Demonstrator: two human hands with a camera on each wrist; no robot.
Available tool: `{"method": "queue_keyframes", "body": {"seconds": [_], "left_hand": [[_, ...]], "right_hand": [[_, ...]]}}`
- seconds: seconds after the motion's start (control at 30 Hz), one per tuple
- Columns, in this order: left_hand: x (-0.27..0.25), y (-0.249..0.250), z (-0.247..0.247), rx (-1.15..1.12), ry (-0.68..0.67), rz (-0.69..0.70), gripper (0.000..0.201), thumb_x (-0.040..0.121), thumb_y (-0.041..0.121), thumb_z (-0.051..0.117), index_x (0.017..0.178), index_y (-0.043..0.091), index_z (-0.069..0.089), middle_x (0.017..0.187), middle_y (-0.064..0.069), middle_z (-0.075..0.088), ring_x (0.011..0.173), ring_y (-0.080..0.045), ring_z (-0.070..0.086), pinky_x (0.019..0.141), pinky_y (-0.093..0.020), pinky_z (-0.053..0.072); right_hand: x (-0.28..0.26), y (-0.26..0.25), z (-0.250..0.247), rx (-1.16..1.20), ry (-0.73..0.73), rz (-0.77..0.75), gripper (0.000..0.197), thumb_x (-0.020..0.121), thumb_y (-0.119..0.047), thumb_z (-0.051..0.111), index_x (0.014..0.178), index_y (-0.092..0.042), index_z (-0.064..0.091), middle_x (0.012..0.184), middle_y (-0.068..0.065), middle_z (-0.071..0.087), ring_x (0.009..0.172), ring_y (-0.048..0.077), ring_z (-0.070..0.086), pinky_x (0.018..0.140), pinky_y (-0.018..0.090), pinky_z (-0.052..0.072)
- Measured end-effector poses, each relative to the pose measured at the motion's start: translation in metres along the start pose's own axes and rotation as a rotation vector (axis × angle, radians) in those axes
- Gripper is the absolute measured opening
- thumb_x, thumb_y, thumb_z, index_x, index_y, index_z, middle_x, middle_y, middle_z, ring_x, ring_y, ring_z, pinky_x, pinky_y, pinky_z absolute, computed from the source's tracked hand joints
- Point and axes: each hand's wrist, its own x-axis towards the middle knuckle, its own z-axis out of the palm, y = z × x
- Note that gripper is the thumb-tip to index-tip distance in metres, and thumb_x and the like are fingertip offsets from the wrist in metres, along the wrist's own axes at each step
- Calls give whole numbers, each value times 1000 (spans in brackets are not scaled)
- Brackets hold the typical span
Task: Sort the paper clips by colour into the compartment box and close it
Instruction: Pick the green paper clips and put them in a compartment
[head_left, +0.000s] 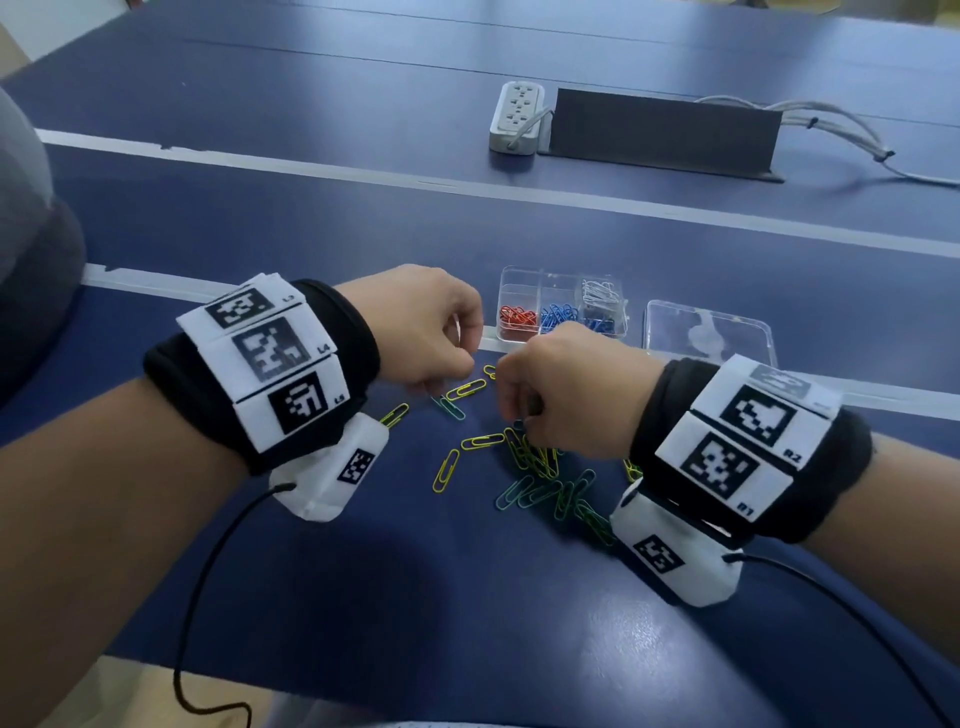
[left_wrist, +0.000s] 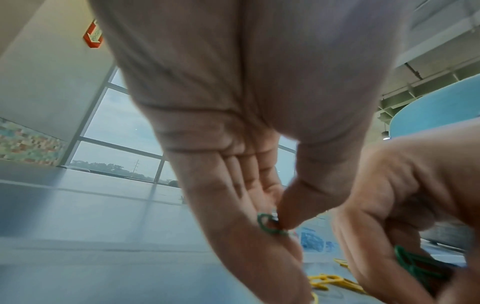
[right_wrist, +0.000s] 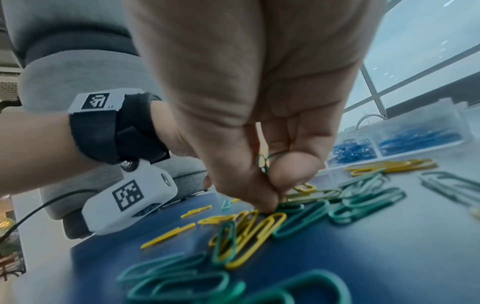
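Yellow and green paper clips (head_left: 540, 467) lie scattered on the blue table. The clear compartment box (head_left: 561, 306) stands behind them, with red clips (head_left: 518, 315), blue clips (head_left: 558, 314) and white clips (head_left: 600, 293) in separate cells. Its lid (head_left: 709, 332) lies flat to the right. My left hand (head_left: 441, 332) hovers over the far clips and pinches a green clip (left_wrist: 270, 225) between thumb and fingers. My right hand (head_left: 550, 384) is down on the pile, holding green clips (right_wrist: 263, 162) against its thumb while a fingertip (right_wrist: 267, 205) touches the heap.
A white power strip (head_left: 517, 117) and a dark cable cover (head_left: 665, 132) with grey cables sit at the back. White tape lines (head_left: 311, 169) cross the table. A grey chair (head_left: 31, 208) stands at the left. Wrist camera cords trail toward the near edge.
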Motion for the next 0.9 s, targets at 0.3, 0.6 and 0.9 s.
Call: {"method": "queue_keyframes", "body": {"seconds": [0.3, 0.6, 0.9], "left_hand": [[-6, -15, 5, -84, -136, -21, 24, 82, 2, 43, 78, 23, 56, 66, 3, 65, 60, -16, 62, 62, -21, 49], [-5, -18, 9, 217, -57, 81, 20, 71, 25, 75, 88, 30, 66, 75, 9, 59, 66, -6, 53, 67, -22, 47], [-6, -9, 10, 427, -81, 136, 5, 76, 27, 64, 74, 25, 68, 79, 6, 60, 74, -12, 54, 58, -20, 43]], "right_hand": [[6, 6, -10, 108, -7, 71, 27, 80, -13, 55, 93, -26, 74, 72, -8, 63, 70, 13, 55, 73, 18, 47], [10, 2, -7, -2, -56, 71, 21, 74, -26, 71, 94, -22, 75, 88, 3, 73, 85, 22, 65, 81, 31, 54], [11, -6, -4, -95, -57, 10, 16, 77, -17, 59, 85, -12, 72, 80, 6, 67, 81, 27, 60, 78, 32, 55]]}}
